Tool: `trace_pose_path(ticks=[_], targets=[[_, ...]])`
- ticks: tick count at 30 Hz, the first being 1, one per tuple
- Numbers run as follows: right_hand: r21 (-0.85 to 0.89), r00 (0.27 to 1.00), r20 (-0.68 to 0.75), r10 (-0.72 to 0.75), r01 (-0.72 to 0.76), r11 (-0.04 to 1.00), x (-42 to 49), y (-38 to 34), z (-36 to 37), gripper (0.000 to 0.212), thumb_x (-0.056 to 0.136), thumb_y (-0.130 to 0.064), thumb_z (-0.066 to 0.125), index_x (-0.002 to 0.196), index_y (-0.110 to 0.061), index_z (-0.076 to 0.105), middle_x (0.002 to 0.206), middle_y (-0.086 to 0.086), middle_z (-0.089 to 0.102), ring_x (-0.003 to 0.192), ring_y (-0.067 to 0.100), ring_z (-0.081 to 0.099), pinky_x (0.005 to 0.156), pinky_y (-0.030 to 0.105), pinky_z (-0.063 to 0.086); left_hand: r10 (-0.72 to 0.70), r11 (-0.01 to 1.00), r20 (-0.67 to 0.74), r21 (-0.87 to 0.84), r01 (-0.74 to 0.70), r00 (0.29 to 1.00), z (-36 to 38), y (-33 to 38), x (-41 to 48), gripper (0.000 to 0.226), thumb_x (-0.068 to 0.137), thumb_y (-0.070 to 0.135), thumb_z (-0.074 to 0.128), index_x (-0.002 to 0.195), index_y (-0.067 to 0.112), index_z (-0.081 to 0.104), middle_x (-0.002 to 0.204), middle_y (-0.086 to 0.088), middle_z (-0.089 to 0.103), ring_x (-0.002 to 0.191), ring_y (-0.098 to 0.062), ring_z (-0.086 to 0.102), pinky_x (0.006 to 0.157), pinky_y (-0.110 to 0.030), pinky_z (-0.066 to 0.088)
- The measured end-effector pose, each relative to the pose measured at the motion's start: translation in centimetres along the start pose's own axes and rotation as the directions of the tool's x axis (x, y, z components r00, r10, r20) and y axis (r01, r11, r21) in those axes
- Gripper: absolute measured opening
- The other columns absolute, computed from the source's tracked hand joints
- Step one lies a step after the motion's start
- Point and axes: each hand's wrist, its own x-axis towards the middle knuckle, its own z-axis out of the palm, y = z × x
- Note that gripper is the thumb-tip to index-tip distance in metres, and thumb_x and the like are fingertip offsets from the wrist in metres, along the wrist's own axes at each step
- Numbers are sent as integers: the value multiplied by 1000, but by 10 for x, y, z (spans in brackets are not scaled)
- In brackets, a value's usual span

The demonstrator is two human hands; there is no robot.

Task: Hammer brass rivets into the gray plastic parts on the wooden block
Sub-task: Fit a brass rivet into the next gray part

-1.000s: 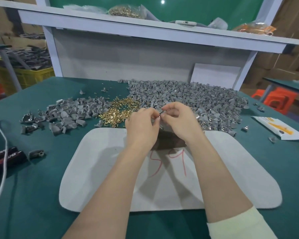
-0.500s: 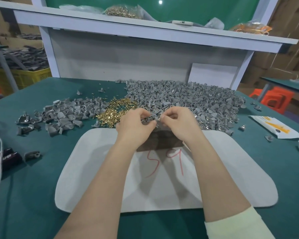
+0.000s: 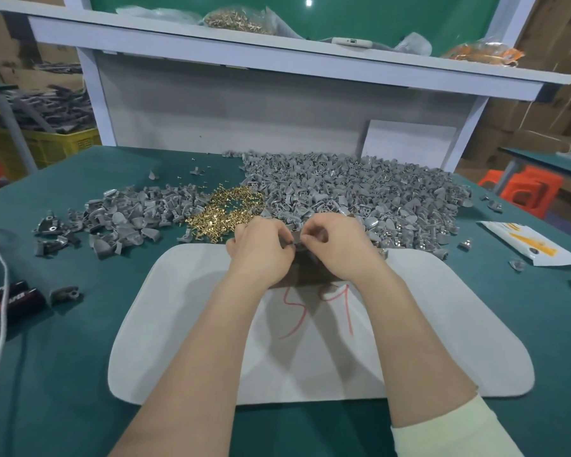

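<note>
My left hand (image 3: 261, 249) and my right hand (image 3: 338, 245) meet over the dark wooden block (image 3: 310, 275), which they mostly hide. Their curled fingertips pinch a small gray plastic part (image 3: 296, 240) between them. A loose heap of brass rivets (image 3: 226, 211) lies just beyond my left hand. A big pile of gray plastic parts (image 3: 360, 192) spreads behind my right hand, and a smaller gray pile (image 3: 122, 216) lies to the left. No hammer shows in view.
A white pad (image 3: 185, 324) with red marks lies on the green table (image 3: 47, 374) under my forearms. A black-and-red object (image 3: 9, 300) and a white cord (image 3: 0, 285) lie at the left edge. A printed packet (image 3: 528, 242) lies right. A shelf (image 3: 277, 57) holds bags.
Both hands stay together over the block, with fingers shifting slightly on the small part. The view has drifted a little to the left.
</note>
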Motion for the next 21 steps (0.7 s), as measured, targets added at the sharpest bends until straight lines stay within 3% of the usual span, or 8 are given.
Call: trace_pose_path(ticks=[5, 12, 15, 21], targets=[[-78, 999, 15, -41, 42, 996, 1, -4, 1, 9, 89, -12, 57, 92, -10, 65, 78, -1, 56, 85, 22, 57, 80, 32, 44, 8, 1000, -2, 5, -8, 1000, 0, 0, 0, 12, 89, 25, 61, 82, 34, 58, 114, 1, 62, 117, -27, 48, 97, -38, 41], [-175, 998, 34, -44, 50, 983, 2, -8, 2, 10, 90, -14, 54, 94, -10, 63, 92, 2, 55, 92, 24, 53, 81, 33, 43, 35, 999, -5, 20, -35, 999, 1, 0, 1, 12, 91, 22, 59, 82, 30, 59, 109, -4, 63, 113, -31, 48, 93, -39, 42], [-208, 998, 54, -39, 49, 977, 4, -12, 2, 9, 91, -14, 52, 91, -12, 60, 95, 3, 53, 95, 26, 53, 84, 36, 44, 47, 998, -25, 34, -46, 999, 2, 1, 2, 12, 91, 19, 57, 93, 25, 68, 111, -4, 62, 113, -31, 47, 92, -36, 39], [-348, 997, 53, -59, 74, 935, 6, -15, 5, 9, 91, -10, 50, 89, -18, 53, 106, 6, 55, 100, 26, 53, 72, 28, 34, 60, 997, -33, 54, -58, 998, 2, 2, 2, 18, 90, 15, 55, 93, 23, 70, 111, -5, 62, 111, -32, 47, 88, -36, 40]])
